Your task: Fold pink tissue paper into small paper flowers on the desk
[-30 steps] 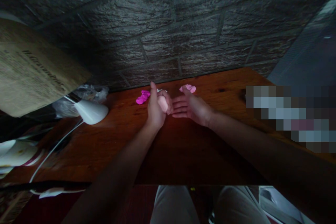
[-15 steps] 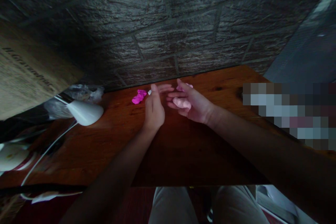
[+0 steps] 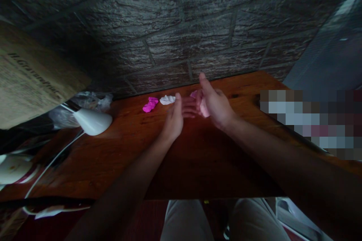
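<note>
A pale pink crumpled lump (image 3: 204, 108) sits in the curled fingers of my right hand (image 3: 219, 105), whose thumb points up. Whether it is clay or paper I cannot tell. My left hand (image 3: 175, 118) is open, thumb raised and fingers stretched toward the right hand, slightly blurred; nothing shows in it. Just behind the left thumb lies a white lump (image 3: 167, 100) on the wooden table. To its left is a bright pink lump (image 3: 151, 104). A pink-purple lump (image 3: 194, 94) shows partly behind the right hand's fingers.
A white lamp head (image 3: 92, 121) with a white cable stands at the left, near a clear plastic bag (image 3: 94, 101) and a printed brown cardboard piece (image 3: 36, 79). A stone-patterned wall (image 3: 175, 34) rises behind the wooden table (image 3: 113, 162). Pixelated things lie at the right.
My left hand has moved right, uncovering the white lump. My right hand has turned from palm up with the pale pink lump showing to fingers curled around it.
</note>
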Tool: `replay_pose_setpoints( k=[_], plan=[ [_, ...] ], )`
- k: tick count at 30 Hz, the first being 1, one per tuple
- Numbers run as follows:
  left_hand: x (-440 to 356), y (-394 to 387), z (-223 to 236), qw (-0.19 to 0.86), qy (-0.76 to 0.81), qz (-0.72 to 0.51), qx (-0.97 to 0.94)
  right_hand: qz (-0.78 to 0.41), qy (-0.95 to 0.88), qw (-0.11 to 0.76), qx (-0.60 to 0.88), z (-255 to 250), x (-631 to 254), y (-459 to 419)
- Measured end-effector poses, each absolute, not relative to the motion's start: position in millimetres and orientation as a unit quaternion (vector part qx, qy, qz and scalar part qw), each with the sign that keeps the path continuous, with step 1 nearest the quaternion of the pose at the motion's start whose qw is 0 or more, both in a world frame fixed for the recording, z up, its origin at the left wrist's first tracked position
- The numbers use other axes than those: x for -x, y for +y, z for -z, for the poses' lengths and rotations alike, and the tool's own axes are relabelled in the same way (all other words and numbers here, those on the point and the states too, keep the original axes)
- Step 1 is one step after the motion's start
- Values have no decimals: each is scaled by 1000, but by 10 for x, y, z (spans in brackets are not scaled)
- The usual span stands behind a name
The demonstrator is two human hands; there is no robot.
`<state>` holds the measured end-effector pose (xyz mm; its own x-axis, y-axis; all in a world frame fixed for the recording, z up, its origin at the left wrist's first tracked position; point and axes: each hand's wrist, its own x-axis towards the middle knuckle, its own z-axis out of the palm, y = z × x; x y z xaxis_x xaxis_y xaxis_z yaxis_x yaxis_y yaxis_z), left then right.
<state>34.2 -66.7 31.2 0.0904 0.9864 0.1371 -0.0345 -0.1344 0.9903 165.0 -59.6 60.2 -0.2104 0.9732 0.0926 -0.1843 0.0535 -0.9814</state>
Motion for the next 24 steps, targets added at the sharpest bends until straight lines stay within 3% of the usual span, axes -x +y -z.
replay_pose_setpoints(
  k=[3,7,16,24],
  plan=[
    [-374,-691,-350,673,405,-429,-446,-385,-663,533,359,-594,-1641,-663],
    [-315,-684,-445,732,358,-480,-326,-275,-768,476,327,-618,-1640,-742],
    [-231,-674,-576,736,367,-511,-249,-339,-648,538,419,-446,-1634,-574],
    [-216,-729,-661,678,382,-527,-341,-379,-628,544,407,-522,-1588,-669]
  ],
)
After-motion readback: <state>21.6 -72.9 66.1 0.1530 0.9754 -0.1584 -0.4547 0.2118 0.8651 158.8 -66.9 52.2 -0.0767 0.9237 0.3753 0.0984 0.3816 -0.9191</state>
